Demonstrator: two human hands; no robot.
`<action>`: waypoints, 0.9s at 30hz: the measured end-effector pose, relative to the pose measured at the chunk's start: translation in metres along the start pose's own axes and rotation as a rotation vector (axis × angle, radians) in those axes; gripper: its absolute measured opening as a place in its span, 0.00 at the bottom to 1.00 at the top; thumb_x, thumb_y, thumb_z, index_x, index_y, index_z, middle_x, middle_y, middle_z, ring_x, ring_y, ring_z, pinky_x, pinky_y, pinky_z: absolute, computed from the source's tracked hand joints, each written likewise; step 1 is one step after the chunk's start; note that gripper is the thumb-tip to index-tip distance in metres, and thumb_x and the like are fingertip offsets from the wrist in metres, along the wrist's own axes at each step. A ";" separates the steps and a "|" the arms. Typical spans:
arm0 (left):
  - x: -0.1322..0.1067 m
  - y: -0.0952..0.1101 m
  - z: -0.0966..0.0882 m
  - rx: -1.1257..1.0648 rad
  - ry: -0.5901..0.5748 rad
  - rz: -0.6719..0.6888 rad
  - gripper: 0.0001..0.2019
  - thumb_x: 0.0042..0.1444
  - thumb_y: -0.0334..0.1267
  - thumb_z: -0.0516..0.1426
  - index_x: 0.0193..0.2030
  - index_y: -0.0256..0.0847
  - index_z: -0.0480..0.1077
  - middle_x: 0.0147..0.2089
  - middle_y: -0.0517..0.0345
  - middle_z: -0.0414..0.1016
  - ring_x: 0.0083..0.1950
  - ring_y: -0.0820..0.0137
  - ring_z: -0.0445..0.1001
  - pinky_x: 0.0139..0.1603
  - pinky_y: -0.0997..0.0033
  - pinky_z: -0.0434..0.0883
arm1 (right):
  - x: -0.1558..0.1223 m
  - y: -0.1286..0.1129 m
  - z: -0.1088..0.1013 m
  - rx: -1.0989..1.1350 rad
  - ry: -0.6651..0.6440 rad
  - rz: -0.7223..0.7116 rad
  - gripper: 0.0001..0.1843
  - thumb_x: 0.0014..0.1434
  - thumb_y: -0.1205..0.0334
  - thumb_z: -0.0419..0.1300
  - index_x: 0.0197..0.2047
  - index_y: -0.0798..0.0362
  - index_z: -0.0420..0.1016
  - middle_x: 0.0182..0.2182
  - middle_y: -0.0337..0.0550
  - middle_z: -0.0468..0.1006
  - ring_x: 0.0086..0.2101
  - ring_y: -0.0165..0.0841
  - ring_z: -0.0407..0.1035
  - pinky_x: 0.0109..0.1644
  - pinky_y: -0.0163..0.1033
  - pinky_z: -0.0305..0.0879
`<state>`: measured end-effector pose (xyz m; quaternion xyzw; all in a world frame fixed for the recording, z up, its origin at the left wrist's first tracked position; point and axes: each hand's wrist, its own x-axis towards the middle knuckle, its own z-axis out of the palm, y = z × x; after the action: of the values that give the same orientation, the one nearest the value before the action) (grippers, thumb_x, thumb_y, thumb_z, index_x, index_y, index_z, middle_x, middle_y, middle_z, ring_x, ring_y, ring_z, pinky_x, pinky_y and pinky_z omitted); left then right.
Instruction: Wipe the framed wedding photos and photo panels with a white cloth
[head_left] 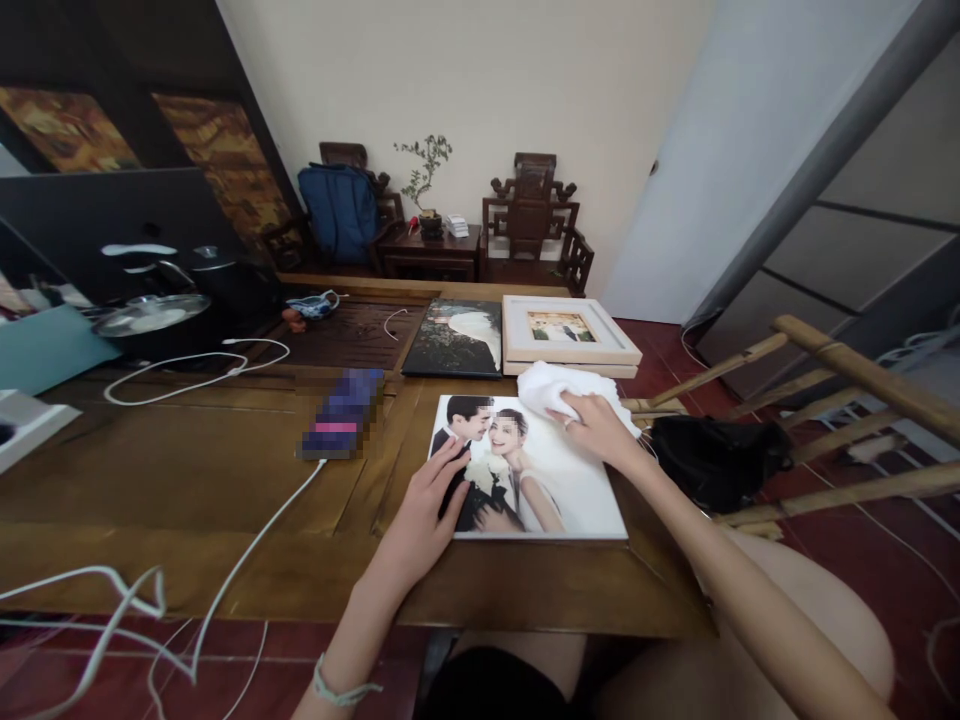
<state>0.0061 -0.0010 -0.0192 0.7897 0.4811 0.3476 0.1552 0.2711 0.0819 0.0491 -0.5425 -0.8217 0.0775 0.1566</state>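
A square photo panel (577,490) of a couple in wedding dress lies flat on the wooden table (247,500) in front of me. My left hand (431,490) rests on its left side, fingers stretched over the picture. At the upper right corner of the panel, my right hand (596,425) grips a bunched white cloth (566,385), pressed against the panel's surface. Part of the cloth hangs past the panel's right edge. Behind the panel lie a dark photo panel (454,340) and a pale framed picture (562,330).
Left of the panel lies a phone (341,415) with a white cable (259,545) running off the table's front. A glass-lidded pan (154,320) and a black kettle (225,275) stand at the back left. A bamboo rack (862,380) and black bag (712,455) are at right.
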 end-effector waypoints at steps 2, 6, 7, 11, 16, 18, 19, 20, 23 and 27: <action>0.000 0.002 -0.001 0.019 -0.025 -0.020 0.18 0.65 0.37 0.47 0.61 0.45 0.59 0.67 0.49 0.57 0.68 0.61 0.55 0.66 0.49 0.57 | -0.009 -0.010 0.007 -0.009 0.003 -0.010 0.15 0.57 0.70 0.48 0.44 0.55 0.72 0.46 0.54 0.77 0.50 0.46 0.68 0.58 0.54 0.52; -0.001 0.003 -0.002 0.034 -0.040 -0.026 0.19 0.66 0.37 0.45 0.62 0.45 0.57 0.68 0.50 0.56 0.69 0.62 0.53 0.66 0.49 0.56 | -0.057 -0.043 0.020 -0.032 -0.013 -0.109 0.17 0.50 0.75 0.50 0.42 0.57 0.72 0.59 0.59 0.65 0.64 0.46 0.47 0.65 0.62 0.35; -0.001 0.003 -0.002 0.035 -0.039 -0.023 0.19 0.66 0.37 0.45 0.62 0.45 0.57 0.68 0.50 0.56 0.69 0.62 0.53 0.66 0.50 0.56 | -0.072 -0.052 0.021 -0.022 -0.032 -0.146 0.18 0.48 0.76 0.50 0.40 0.56 0.72 0.60 0.58 0.64 0.65 0.45 0.44 0.65 0.63 0.33; -0.001 0.001 0.001 0.036 -0.029 -0.022 0.21 0.66 0.35 0.44 0.65 0.45 0.53 0.69 0.50 0.53 0.71 0.62 0.49 0.67 0.49 0.54 | -0.124 -0.081 0.016 0.045 -0.122 -0.286 0.20 0.42 0.78 0.49 0.37 0.54 0.72 0.61 0.48 0.63 0.66 0.43 0.39 0.66 0.64 0.28; -0.002 -0.002 0.004 0.033 0.001 0.010 0.22 0.66 0.32 0.42 0.66 0.44 0.52 0.70 0.49 0.50 0.71 0.62 0.47 0.67 0.48 0.54 | -0.143 -0.095 0.010 0.094 -0.181 -0.311 0.22 0.41 0.77 0.50 0.39 0.53 0.72 0.61 0.47 0.64 0.65 0.43 0.42 0.66 0.64 0.30; -0.002 -0.003 0.004 0.030 0.007 0.017 0.23 0.66 0.32 0.42 0.67 0.44 0.52 0.70 0.48 0.51 0.71 0.62 0.48 0.67 0.48 0.55 | -0.132 -0.090 0.012 0.081 -0.148 -0.263 0.22 0.42 0.77 0.50 0.40 0.54 0.73 0.61 0.51 0.63 0.65 0.43 0.44 0.66 0.63 0.33; -0.003 -0.003 0.004 0.027 0.012 0.021 0.23 0.66 0.32 0.42 0.67 0.45 0.52 0.70 0.48 0.51 0.71 0.61 0.49 0.67 0.48 0.55 | -0.123 -0.086 0.013 0.069 -0.126 -0.235 0.22 0.43 0.77 0.50 0.41 0.54 0.73 0.61 0.54 0.63 0.64 0.44 0.46 0.66 0.63 0.34; -0.003 -0.003 0.004 0.025 0.015 0.025 0.23 0.66 0.32 0.42 0.67 0.45 0.51 0.70 0.47 0.52 0.71 0.61 0.49 0.67 0.48 0.55 | -0.113 -0.081 0.015 0.056 -0.106 -0.211 0.22 0.44 0.76 0.50 0.42 0.55 0.73 0.61 0.57 0.62 0.64 0.45 0.48 0.66 0.64 0.35; -0.003 -0.005 0.004 0.023 0.017 0.042 0.23 0.66 0.31 0.42 0.67 0.44 0.51 0.69 0.46 0.53 0.70 0.61 0.50 0.67 0.47 0.55 | -0.073 -0.061 0.018 0.021 -0.057 -0.162 0.23 0.48 0.76 0.50 0.46 0.56 0.72 0.58 0.59 0.66 0.62 0.45 0.52 0.65 0.64 0.37; -0.002 -0.007 0.006 0.020 0.026 0.063 0.23 0.65 0.30 0.42 0.66 0.44 0.53 0.69 0.46 0.53 0.70 0.61 0.50 0.66 0.48 0.56 | -0.022 -0.036 0.015 0.015 -0.005 -0.095 0.24 0.51 0.76 0.48 0.50 0.53 0.70 0.54 0.52 0.72 0.61 0.45 0.55 0.62 0.66 0.39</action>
<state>0.0053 0.0007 -0.0281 0.8013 0.4613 0.3580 0.1300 0.2432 0.0481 0.0417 -0.5016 -0.8463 0.0775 0.1620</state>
